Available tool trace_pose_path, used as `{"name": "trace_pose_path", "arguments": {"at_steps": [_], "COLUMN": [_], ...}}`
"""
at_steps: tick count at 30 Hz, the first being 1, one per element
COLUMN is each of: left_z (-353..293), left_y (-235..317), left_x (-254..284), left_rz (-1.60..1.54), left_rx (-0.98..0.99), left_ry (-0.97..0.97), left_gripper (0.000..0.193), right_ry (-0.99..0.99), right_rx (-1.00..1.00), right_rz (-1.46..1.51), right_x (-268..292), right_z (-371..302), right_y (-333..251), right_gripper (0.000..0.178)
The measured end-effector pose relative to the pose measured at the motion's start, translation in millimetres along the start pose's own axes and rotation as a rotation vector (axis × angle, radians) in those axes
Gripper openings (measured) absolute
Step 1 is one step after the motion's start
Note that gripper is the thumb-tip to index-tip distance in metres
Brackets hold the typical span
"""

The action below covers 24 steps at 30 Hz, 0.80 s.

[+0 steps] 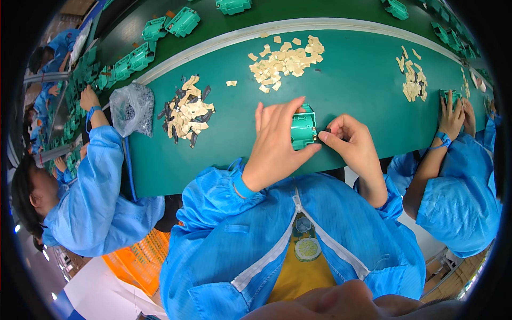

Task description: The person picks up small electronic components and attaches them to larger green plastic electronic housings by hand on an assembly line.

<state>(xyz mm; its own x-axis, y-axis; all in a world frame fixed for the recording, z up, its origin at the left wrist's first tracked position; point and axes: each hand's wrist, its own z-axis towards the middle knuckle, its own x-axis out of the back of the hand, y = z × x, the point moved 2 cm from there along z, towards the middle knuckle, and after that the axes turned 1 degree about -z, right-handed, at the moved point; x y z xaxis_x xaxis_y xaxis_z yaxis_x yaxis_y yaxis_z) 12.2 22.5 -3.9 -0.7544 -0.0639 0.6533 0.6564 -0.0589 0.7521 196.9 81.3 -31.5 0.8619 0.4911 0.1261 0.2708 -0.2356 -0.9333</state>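
A green plastic housing [303, 129] is held just above the green table, near its front edge. My left hand [277, 132] is wrapped over its left side, thumb along the near edge and fingers at the far end, hiding much of it. Close to the housing's right end, my right hand [352, 141] pinches a small black piece [327, 130] between thumb and forefinger. Whether that piece touches the housing I cannot tell. Beyond my hands lies a loose heap of cream-coloured paper bits [288, 61].
A pile of cream and black scraps [189, 112] lies left on the green table [229, 154], beside a clear bag of small parts [132, 109]. Another cream heap [413, 80] is at right. Green housings [183, 21] stand along the far belt. Co-workers in blue sit on both sides.
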Motion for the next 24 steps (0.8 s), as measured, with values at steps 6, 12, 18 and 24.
{"name": "trace_pose_path", "arguments": {"at_steps": [6, 12, 18, 24], "left_z": [-10, -22, -26, -28], "left_y": [-3, -12, -11, -15], "left_x": [5, 6, 9, 9], "left_rz": [-0.136, -0.412, -0.635, -0.640], "left_rx": [0.036, 0.086, 0.124, 0.087], "left_ry": [-0.075, -0.073, -0.119, -0.131], "left_gripper": [0.091, 0.087, 0.084, 0.084], "right_ry": [-0.185, -0.264, -0.365, -0.344], "right_rx": [-0.111, -0.099, -0.134, -0.107], "right_rz": [0.296, 0.518, 0.525, 0.469], "right_x": [-1, -9, -14, -17], "right_z": [-2, -10, -15, -18], "right_y": [1, -8, -9, -12], "right_gripper": [0.015, 0.009, 0.008, 0.010]}}
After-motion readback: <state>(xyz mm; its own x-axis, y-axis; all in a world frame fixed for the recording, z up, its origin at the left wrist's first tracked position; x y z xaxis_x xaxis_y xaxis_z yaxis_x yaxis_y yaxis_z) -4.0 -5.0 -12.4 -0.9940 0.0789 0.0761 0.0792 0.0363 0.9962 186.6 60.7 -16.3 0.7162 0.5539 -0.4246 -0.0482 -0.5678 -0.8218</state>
